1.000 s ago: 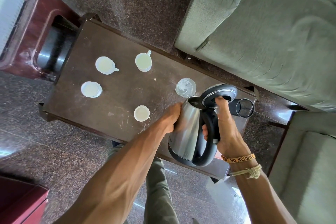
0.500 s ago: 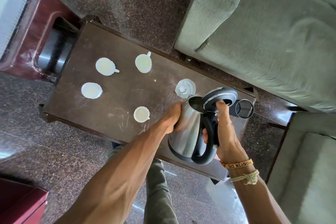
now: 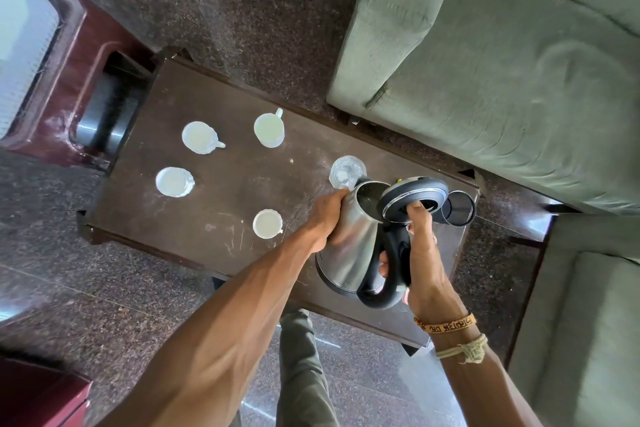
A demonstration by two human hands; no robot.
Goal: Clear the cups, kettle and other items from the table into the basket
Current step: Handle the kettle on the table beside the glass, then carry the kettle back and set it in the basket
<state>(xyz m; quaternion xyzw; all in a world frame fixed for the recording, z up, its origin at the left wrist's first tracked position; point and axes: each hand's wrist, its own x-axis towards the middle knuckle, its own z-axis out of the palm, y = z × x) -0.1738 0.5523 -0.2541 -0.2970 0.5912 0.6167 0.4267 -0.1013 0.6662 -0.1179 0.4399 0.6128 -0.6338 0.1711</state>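
A steel kettle with a black handle stands at the right end of the dark wooden table. My right hand grips its handle, thumb on the raised black lid. My left hand is pressed flat against the kettle's left side. Several white cups stand on the table: one at the back left, one at the back middle, one at the left, one near the front. A clear glass stands just behind the kettle.
A black mesh cup sits at the table's right end behind the lid. A green sofa runs along the far side, another seat at the right. A maroon cabinet holding a white basket stands left.
The kettle's lid has tipped up further under my right thumb, showing more of the opening. Both hands stay on the kettle, which has barely shifted.
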